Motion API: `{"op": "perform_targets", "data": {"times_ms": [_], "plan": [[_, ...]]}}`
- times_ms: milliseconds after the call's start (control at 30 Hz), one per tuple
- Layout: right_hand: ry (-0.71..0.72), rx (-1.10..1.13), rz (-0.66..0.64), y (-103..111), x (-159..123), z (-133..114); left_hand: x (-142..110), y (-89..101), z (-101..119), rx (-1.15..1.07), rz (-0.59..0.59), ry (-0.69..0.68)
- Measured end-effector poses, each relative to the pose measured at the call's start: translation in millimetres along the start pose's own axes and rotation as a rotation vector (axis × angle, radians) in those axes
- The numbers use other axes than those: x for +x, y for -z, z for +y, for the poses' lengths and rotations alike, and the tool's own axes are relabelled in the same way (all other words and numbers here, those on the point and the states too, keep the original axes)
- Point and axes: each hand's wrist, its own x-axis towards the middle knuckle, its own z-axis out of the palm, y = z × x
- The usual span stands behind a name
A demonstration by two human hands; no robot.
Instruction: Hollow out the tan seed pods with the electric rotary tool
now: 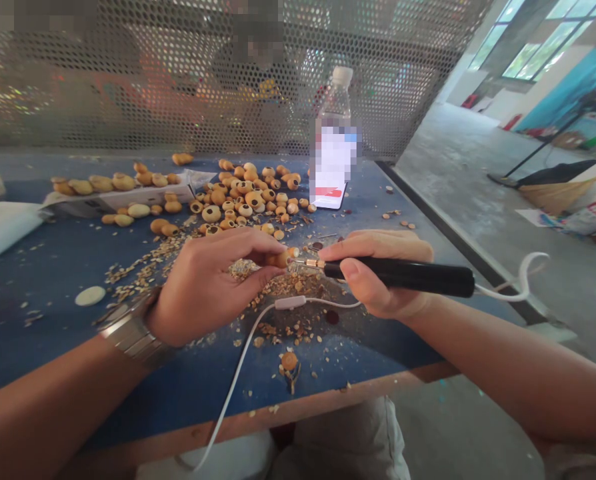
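Note:
Between the thumb and fingers of my left hand is a small tan gourd, partly covered by the fingers. My right hand is wrapped round a black pen-shaped rotary tool, its thin metal tip pointing left at the gourd. The tip meets or nearly meets the gourd's end; I cannot tell which. A white cord runs from the tool's back end. Below the hands, another white cord with an inline switch crosses the chips. Seeds and shavings lie under the gourd.
Many hollowed gourds are heaped behind my hands. Whole gourds line a cardboard box at the left. A phone leans on a plastic bottle. Behind them stands a perforated metal screen, with people beyond it.

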Motion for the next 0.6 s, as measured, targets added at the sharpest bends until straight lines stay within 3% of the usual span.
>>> {"op": "perform_targets", "data": {"times_ms": [600], "plan": [[-0.01,0.009,0.0,0.4,-0.4,-0.7,0.7,0.1,0.7,-0.025,0.004,-0.012]]}}
